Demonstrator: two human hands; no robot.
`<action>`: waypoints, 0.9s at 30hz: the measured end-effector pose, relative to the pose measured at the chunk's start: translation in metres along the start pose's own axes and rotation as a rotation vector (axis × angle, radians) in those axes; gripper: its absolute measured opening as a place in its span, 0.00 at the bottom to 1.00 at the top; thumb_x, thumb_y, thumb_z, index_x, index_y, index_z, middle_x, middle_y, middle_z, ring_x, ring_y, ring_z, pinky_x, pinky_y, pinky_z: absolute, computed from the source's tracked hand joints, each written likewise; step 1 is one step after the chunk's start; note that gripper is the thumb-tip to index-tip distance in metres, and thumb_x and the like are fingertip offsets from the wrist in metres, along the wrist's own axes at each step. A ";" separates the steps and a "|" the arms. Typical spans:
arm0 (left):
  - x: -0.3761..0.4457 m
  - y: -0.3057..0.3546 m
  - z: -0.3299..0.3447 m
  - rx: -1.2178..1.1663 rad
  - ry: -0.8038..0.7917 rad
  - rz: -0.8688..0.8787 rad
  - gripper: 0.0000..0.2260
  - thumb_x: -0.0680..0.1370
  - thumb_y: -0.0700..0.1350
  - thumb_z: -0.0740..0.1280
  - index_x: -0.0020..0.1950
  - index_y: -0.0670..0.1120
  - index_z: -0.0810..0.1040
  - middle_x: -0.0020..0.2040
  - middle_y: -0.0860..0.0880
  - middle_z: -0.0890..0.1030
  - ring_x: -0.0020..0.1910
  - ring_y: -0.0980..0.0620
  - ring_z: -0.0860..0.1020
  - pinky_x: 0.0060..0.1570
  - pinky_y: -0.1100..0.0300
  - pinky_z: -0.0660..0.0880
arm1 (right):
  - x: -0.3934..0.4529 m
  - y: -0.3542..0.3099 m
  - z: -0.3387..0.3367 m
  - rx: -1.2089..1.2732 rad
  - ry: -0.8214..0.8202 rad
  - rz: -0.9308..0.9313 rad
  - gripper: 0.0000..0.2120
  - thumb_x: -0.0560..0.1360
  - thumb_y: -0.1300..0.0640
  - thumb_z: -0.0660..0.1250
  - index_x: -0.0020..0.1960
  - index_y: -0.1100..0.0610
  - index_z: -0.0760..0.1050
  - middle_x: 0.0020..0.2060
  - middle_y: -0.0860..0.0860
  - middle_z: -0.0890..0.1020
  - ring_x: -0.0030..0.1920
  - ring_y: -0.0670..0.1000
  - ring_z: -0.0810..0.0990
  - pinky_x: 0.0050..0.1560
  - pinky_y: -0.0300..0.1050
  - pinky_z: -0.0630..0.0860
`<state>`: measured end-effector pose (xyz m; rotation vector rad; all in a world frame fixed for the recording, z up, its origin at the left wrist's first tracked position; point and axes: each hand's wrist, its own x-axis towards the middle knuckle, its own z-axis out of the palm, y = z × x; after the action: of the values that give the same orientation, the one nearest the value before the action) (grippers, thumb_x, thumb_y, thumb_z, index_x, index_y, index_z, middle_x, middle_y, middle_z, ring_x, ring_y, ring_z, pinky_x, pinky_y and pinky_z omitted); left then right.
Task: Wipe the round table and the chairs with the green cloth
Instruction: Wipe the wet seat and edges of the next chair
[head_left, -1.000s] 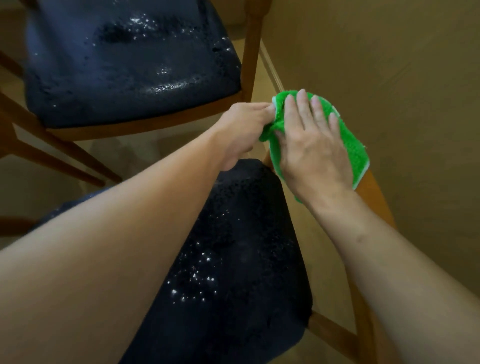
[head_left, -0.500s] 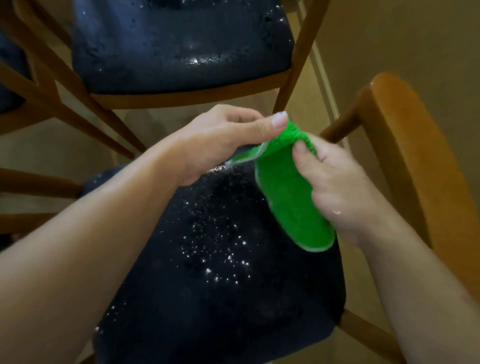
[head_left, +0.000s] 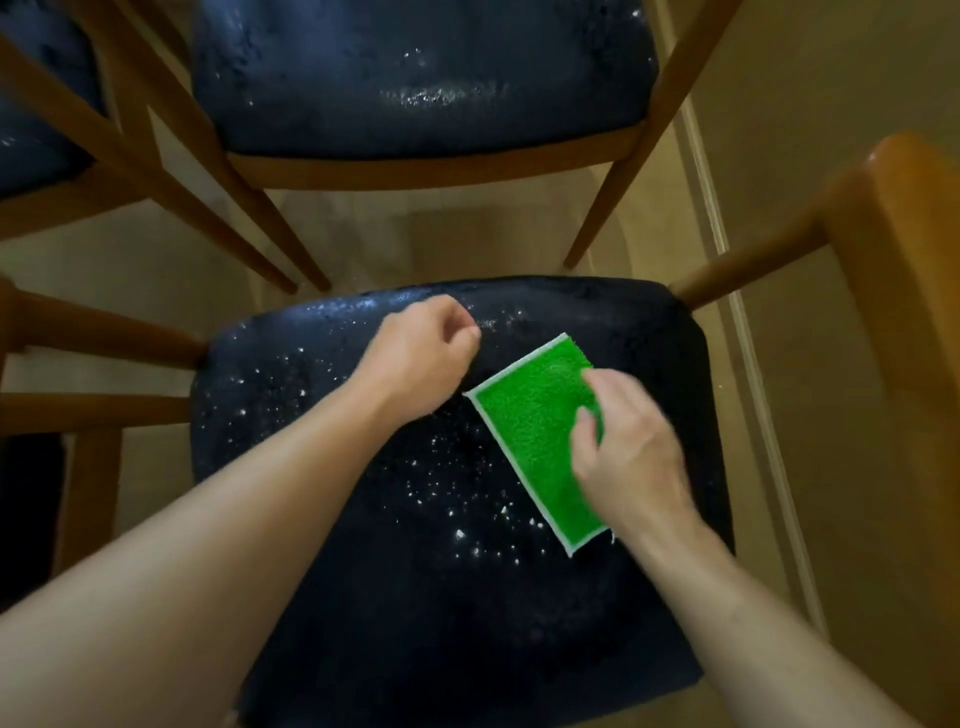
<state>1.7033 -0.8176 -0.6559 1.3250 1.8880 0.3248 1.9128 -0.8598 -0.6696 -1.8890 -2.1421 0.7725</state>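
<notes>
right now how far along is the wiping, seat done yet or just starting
Just starting on this seat. The green cloth lies flat on the near chair seat under the right hand; the left hand is loosely curled, holding nothing. White specks still dot the seat. The far chair seat also shows specks. No round table is in view, so its state is unknown.

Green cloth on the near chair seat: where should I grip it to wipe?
Press flat from above on the green cloth, palm centered. It lies spread on the dark seat, so no edge is raised to pinch. The right hand already covers its right side.
</notes>
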 end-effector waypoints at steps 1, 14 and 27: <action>-0.002 -0.011 -0.006 0.022 0.046 -0.005 0.06 0.78 0.51 0.62 0.53 0.54 0.77 0.50 0.53 0.80 0.49 0.54 0.76 0.46 0.60 0.70 | -0.011 0.000 0.013 -0.031 -0.072 -0.082 0.21 0.77 0.61 0.65 0.69 0.64 0.70 0.67 0.61 0.74 0.67 0.59 0.72 0.69 0.44 0.64; -0.032 -0.131 -0.074 0.162 0.147 -0.368 0.27 0.82 0.55 0.54 0.77 0.44 0.53 0.76 0.44 0.60 0.74 0.44 0.59 0.70 0.48 0.57 | 0.078 0.009 0.052 -0.346 -0.087 0.159 0.32 0.78 0.38 0.41 0.79 0.48 0.45 0.79 0.53 0.46 0.78 0.57 0.43 0.73 0.64 0.41; -0.016 -0.134 -0.070 0.281 0.160 -0.565 0.26 0.80 0.60 0.51 0.46 0.39 0.77 0.46 0.40 0.78 0.42 0.41 0.75 0.41 0.52 0.70 | -0.039 -0.010 0.077 -0.445 -0.334 -0.583 0.29 0.74 0.45 0.56 0.74 0.46 0.61 0.73 0.50 0.62 0.70 0.58 0.70 0.68 0.62 0.56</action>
<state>1.5645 -0.8726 -0.6832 0.8930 2.4123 -0.1347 1.8751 -0.9177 -0.7222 -1.1990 -3.0655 0.5378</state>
